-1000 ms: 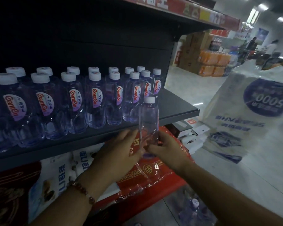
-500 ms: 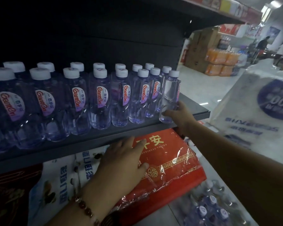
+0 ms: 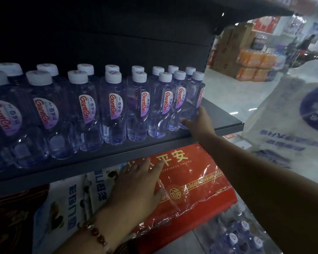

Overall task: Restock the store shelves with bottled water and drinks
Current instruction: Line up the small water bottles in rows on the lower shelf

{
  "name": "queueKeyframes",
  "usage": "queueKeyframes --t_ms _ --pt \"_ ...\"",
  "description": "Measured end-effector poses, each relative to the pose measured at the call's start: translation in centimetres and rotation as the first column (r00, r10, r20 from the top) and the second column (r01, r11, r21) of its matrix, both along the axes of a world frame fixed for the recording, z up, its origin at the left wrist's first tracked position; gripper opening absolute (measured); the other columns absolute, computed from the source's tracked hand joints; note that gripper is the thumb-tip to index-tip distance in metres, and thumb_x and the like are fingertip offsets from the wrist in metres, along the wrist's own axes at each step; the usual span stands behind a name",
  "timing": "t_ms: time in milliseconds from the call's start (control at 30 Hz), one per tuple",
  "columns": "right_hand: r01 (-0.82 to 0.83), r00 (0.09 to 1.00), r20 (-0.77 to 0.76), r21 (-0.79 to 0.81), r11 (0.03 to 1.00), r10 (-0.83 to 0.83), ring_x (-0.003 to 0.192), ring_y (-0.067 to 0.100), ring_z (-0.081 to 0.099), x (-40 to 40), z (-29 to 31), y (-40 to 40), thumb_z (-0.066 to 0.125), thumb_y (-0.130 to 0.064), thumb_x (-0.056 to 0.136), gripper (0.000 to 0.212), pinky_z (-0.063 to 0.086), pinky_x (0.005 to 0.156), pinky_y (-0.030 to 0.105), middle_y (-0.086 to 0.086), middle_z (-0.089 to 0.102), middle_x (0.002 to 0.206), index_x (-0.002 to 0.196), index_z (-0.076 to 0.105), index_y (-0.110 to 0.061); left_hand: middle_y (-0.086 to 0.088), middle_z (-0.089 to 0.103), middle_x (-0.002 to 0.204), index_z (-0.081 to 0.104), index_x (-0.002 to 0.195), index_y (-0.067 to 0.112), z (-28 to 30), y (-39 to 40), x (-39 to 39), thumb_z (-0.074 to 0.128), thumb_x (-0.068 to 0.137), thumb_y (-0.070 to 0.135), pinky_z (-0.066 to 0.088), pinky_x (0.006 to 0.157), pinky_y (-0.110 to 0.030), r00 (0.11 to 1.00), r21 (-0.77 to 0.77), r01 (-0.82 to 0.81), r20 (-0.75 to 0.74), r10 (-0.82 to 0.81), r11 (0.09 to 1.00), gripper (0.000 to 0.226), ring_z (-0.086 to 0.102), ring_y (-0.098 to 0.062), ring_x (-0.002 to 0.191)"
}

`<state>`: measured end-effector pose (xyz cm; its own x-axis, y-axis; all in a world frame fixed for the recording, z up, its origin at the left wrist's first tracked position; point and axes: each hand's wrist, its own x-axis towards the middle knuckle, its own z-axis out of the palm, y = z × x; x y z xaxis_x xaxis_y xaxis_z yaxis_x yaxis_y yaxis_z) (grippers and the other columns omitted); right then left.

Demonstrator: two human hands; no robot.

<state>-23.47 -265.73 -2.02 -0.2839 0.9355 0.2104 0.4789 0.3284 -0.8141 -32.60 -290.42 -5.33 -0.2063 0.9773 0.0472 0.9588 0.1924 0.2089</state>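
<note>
Where the dark shelf (image 3: pixel 226 118) ends at centre right, the right hand (image 3: pixel 200 123) grips the end bottle (image 3: pixel 193 101) standing upright on it; the left hand (image 3: pixel 136 189) rests open-fingered on a red pack (image 3: pixel 200 189) below, pale shop floor (image 3: pixel 228 92) beyond.

red gift box (image 3: pixel 195 182), cardboard boxes (image 3: pixel 228 52), white bag (image 3: pixel 290 114)

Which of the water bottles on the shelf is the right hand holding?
The rightmost front-row bottle, at the row's end. The right hand grips its base; its label faces sideways, unlike the others.
</note>
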Motion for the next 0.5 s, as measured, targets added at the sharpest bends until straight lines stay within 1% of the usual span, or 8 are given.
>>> queueKeyframes --t_ms 100,167,233,300,367,400,433,500 --pt "0.006 0.997 0.073 -0.001 1.000 -0.006 0.106 0.022 0.060 0.0 0.6 -0.3 0.075 -0.026 0.088 0.057 0.049 0.085 0.035 0.006 0.062 0.127 0.135 0.044 -0.014 0.001 0.008 0.166 0.003 0.157 0.037 -0.1 -0.3 0.1 0.044 0.099 0.056 0.014 0.123 -0.041 1.000 -0.033 0.008 -0.023 -0.009 0.999 0.074 0.017 -0.022 0.150" --pt "-0.001 0.994 0.110 -0.010 1.000 0.002 0.116 0.025 0.060 0.3 1.1 -1.1 0.075 -0.027 0.088 0.062 0.046 0.083 0.033 0.007 0.059 0.134 0.139 0.041 -0.015 0.000 0.008 0.166 0.004 0.157 0.036 -0.2 -0.6 0.3 0.045 0.098 0.054 0.017 0.122 -0.042 1.000 -0.064 0.016 -0.021 -0.017 0.998 0.074 0.017 -0.023 0.150" --pt "-0.001 0.994 0.108 -0.013 1.000 0.002 0.124 0.027 0.057 1.1 1.4 -2.7 0.074 -0.028 0.089 0.072 0.045 0.084 0.032 0.007 0.055 0.142 0.147 0.032 -0.016 -0.001 0.008 0.166 0.005 0.157 0.036 -0.5 -1.3 0.7 0.046 0.098 0.054 0.019 0.121 -0.044 0.999 -0.096 0.027 -0.030 -0.030 0.995 0.074 0.016 -0.024 0.150" --pt "-0.007 0.993 0.119 0.043 0.999 0.002 0.126 0.024 0.054 2.3 0.8 -5.0 0.071 -0.031 0.091 0.072 0.045 0.090 0.032 0.004 0.053 0.142 0.148 0.030 -0.018 -0.002 0.006 0.166 0.005 0.157 0.035 -0.9 -2.2 1.0 0.046 0.099 0.053 0.018 0.122 -0.045 0.999 -0.118 0.032 -0.033 -0.037 0.992 0.074 0.015 -0.025 0.151" --pt "-0.039 0.975 0.221 0.164 0.986 0.002 0.127 0.021 0.052 3.9 -1.0 -7.8 0.070 -0.035 0.088 0.065 0.046 0.104 0.039 0.000 0.053 0.141 0.142 0.036 -0.021 -0.002 0.008 0.166 0.006 0.157 0.034 -1.5 -3.5 1.5 0.046 0.099 0.051 0.019 0.121 -0.045 0.998 -0.143 0.038 -0.048 -0.046 0.989 0.073 0.018 -0.025 0.149" --pt "-0.069 0.952 0.305 0.189 0.979 0.009 0.134 0.024 0.047 4.7 -2.3 -9.3 0.070 -0.037 0.088 0.071 0.042 0.110 0.045 0.002 0.049 0.147 0.146 0.033 -0.020 -0.003 0.009 0.165 0.007 0.158 0.033 -1.9 -4.1 1.8 0.046 0.099 0.050 0.019 0.122 -0.045 0.997 -0.163 0.041 -0.061 -0.052 0.986 0.072 0.018 -0.025 0.149" --pt "-0.115 0.920 0.389 0.169 0.979 0.041 0.143 0.026 0.037 5.7 -3.7 -11.1 0.068 -0.038 0.089 0.077 0.034 0.117 0.049 0.004 0.039 0.156 0.152 0.027 -0.021 -0.005 0.009 0.165 0.008 0.158 0.032 -2.3 -4.7 2.2 0.045 0.100 0.050 0.018 0.122 -0.045 0.996 -0.184 0.044 -0.067 -0.057 0.982 0.072 0.018 -0.026 0.149" --pt "-0.241 0.808 0.569 0.079 0.967 0.155 0.153 0.027 0.014 8.1 -6.6 -15.0 0.061 -0.040 0.095 0.083 0.010 0.125 0.045 0.004 0.013 0.167 0.159 0.012 -0.022 -0.008 0.013 0.165 0.011 0.158 0.031 -3.3 -5.9 3.0 0.045 0.100 0.049 0.020 0.121 -0.044 0.994 -0.228 0.047 -0.084 -0.068 0.973 0.070 0.020 -0.028 0.149"
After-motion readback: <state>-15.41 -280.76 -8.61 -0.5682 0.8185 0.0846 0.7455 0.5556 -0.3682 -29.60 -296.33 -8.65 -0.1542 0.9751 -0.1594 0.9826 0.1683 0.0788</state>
